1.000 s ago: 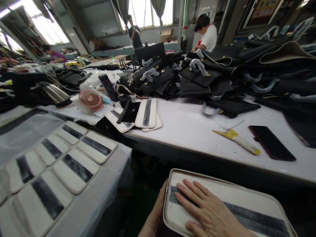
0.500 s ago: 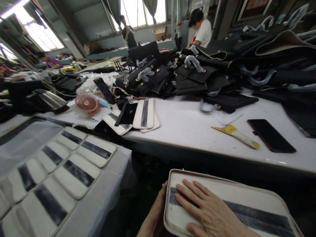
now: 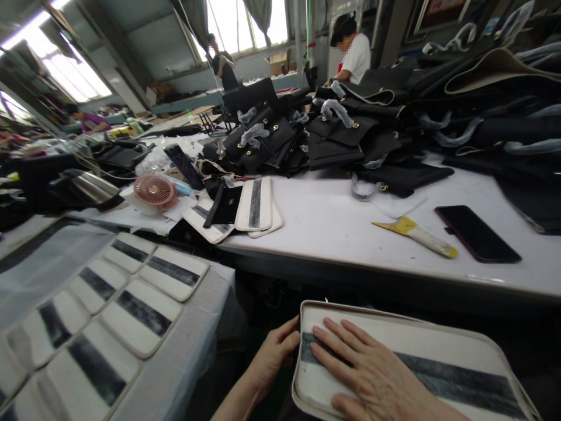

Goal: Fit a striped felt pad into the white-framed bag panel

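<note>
A white rounded panel with a dark grey stripe lies low in front of me, below the table edge. My right hand lies flat on its left part, fingers stretched out over the stripe. My left hand grips the panel's left edge, thumb on the rim and fingers curled beneath.
Several like panels lie in rows on a white-covered table at left. The long white table carries a yellow-tipped scraper, a black phone, stacked panels, a pink fan and heaps of black bags. Other people work at the back.
My left hand has come up into fuller view at the panel's left edge. The view has tilted slightly, shifting the scene up; my right hand stays flat.
</note>
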The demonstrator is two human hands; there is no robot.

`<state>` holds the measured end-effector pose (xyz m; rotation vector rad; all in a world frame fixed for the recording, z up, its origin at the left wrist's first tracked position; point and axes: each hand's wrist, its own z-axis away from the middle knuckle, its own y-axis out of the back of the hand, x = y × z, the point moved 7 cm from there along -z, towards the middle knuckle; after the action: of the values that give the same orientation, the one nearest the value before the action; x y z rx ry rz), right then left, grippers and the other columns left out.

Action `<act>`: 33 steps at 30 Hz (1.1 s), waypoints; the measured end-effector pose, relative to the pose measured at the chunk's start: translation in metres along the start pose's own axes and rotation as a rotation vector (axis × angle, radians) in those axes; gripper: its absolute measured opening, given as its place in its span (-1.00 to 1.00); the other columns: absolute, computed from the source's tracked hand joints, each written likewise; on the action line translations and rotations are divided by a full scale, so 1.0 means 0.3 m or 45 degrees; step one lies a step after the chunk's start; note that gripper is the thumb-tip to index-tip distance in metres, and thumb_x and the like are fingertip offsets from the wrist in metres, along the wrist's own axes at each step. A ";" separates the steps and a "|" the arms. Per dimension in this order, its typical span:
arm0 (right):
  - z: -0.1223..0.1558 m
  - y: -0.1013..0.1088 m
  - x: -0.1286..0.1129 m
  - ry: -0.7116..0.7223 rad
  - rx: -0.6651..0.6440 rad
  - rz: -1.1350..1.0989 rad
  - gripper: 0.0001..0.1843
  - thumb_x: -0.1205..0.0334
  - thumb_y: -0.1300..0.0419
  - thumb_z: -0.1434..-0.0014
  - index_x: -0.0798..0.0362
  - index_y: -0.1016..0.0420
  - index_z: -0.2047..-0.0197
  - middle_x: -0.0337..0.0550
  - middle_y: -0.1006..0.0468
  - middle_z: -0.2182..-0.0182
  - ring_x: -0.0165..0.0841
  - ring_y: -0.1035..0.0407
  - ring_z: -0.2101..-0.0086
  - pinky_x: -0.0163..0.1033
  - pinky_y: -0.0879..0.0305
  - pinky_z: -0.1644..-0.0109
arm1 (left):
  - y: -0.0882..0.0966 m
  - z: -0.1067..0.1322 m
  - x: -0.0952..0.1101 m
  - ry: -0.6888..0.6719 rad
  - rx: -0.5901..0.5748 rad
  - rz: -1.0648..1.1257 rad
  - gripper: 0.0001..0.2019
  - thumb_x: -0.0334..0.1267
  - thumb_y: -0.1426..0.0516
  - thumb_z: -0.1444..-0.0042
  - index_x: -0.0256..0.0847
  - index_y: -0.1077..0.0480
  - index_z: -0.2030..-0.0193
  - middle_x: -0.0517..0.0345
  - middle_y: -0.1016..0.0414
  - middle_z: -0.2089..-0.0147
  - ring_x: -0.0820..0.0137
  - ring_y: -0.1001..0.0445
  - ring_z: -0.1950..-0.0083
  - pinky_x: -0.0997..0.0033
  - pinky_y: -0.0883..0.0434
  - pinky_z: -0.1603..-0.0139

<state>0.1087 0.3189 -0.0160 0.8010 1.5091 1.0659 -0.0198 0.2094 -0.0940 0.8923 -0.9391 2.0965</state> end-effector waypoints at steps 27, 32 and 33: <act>0.007 -0.034 0.016 -0.033 -0.019 -0.130 -0.18 -0.02 -0.11 -0.30 -0.11 0.22 -0.47 -0.16 0.19 -0.42 -0.17 0.18 -0.37 -0.06 0.31 -0.44 | -0.064 0.004 0.151 0.352 -0.231 -0.337 -0.48 -0.18 -0.28 -0.05 -0.19 -0.40 -0.17 -0.09 -0.54 -0.03 0.13 -0.53 0.01 0.52 -0.49 0.45; 0.007 -0.029 0.018 0.039 0.156 0.018 -0.12 -0.08 -0.21 -0.20 -0.02 0.08 -0.45 -0.10 0.04 -0.40 -0.19 0.04 -0.34 -0.18 0.47 -0.43 | -0.069 0.002 0.144 0.284 -0.183 -0.363 -0.47 -0.13 -0.26 -0.11 -0.16 -0.36 -0.22 -0.02 -0.57 0.03 0.25 -0.55 0.11 0.57 -0.41 0.40; 0.006 -0.027 0.017 0.051 0.190 0.059 -0.11 -0.09 -0.21 -0.19 0.00 0.05 -0.45 -0.08 0.01 -0.39 -0.19 0.03 -0.34 -0.18 0.54 -0.42 | -0.072 0.002 0.145 0.259 -0.173 -0.353 -0.47 -0.13 -0.25 -0.13 -0.15 -0.34 -0.24 -0.01 -0.57 0.02 0.27 -0.55 0.12 0.54 -0.43 0.34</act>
<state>0.1100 0.3207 -0.0255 0.9265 1.6254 1.0174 -0.0265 0.2328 -0.0521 0.6824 -0.7921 1.8241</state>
